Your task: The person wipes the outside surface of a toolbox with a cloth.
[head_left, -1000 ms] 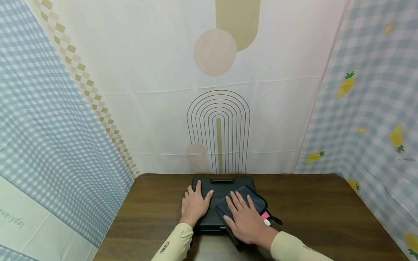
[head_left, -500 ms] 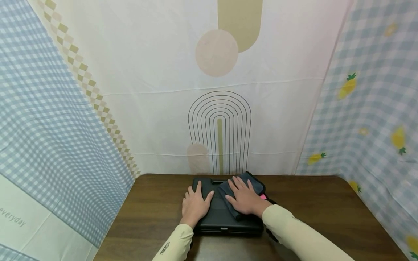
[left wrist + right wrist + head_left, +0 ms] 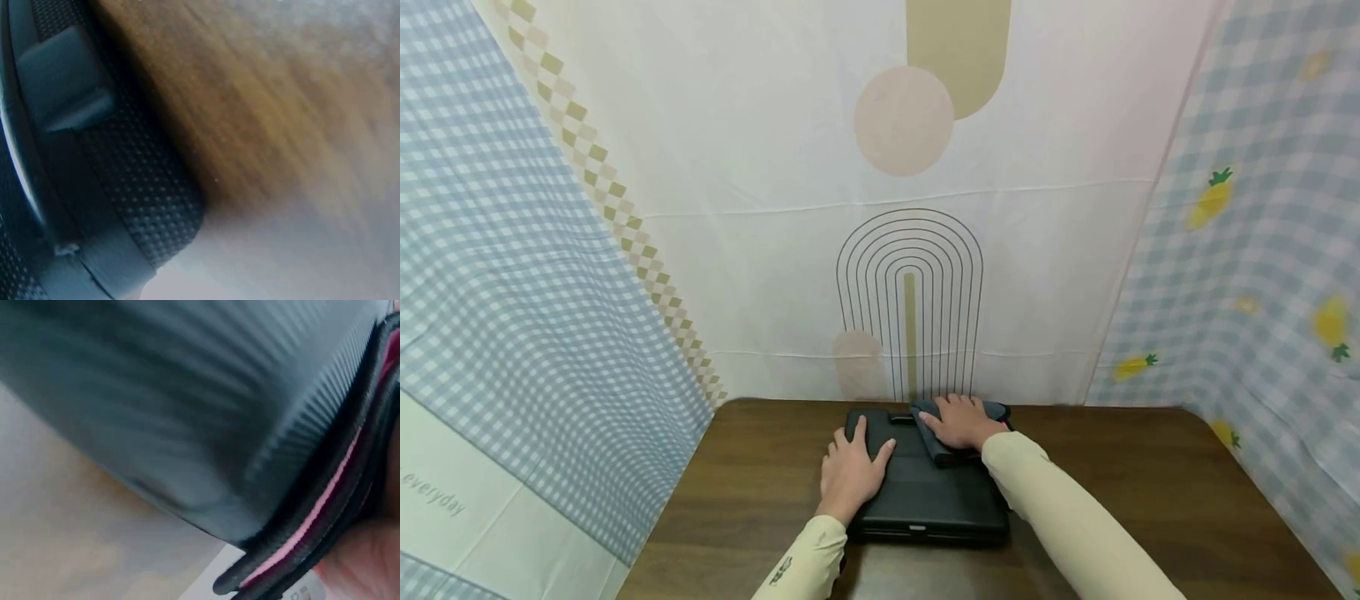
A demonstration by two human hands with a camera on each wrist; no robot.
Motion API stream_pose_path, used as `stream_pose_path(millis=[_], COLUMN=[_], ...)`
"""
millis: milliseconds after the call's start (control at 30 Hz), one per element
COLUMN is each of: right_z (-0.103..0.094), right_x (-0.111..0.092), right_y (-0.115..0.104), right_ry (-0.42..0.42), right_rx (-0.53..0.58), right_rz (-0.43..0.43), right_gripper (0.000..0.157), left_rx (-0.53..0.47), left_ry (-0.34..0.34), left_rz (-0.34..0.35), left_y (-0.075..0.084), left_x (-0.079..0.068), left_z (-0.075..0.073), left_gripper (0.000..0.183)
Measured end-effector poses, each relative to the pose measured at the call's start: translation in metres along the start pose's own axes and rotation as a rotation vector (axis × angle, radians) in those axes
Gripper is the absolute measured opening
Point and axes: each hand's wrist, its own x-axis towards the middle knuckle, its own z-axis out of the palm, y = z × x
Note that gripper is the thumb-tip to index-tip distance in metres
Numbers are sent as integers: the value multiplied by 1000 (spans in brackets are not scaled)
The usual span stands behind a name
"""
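Note:
A closed black plastic case (image 3: 925, 492) with a carry handle lies flat on the brown wooden table (image 3: 1150, 492), against the back curtain. My left hand (image 3: 850, 467) rests flat on the case's left part, fingers straight. My right hand (image 3: 958, 421) presses a dark grey cloth (image 3: 936, 442) onto the case's far right corner, fingers spread over it. The left wrist view shows the case's dimpled edge (image 3: 125, 181) and the table (image 3: 281, 112), blurred. The right wrist view shows the case's ribbed lid (image 3: 187, 406) and the cloth's black and pink hem (image 3: 325, 512).
Patterned fabric curtains close in the table: a cream one (image 3: 910, 250) behind, blue gingham ones on the left (image 3: 512, 292) and right (image 3: 1262, 250). Bare wood lies to both sides of the case.
My right hand has slid the cloth away from me over the lid, from its near right part to the far edge by the handle. The left hand stays put.

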Motion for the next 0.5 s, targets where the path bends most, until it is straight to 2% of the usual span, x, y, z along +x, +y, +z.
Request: stream_pose_path(millis=[133, 500], right_z=[-6, -6], right_x=[4, 4], right_y=[-2, -2], right_ry=[-52, -55], right_rx=[15, 35], right_rz=[38, 50], right_gripper=[69, 68], left_rx=[-5, -33], left_ry=[5, 0], left_rz=[0, -13], left_y=[-1, -1], left_x=[1, 0], left_z=[0, 0], left_gripper=[81, 80])
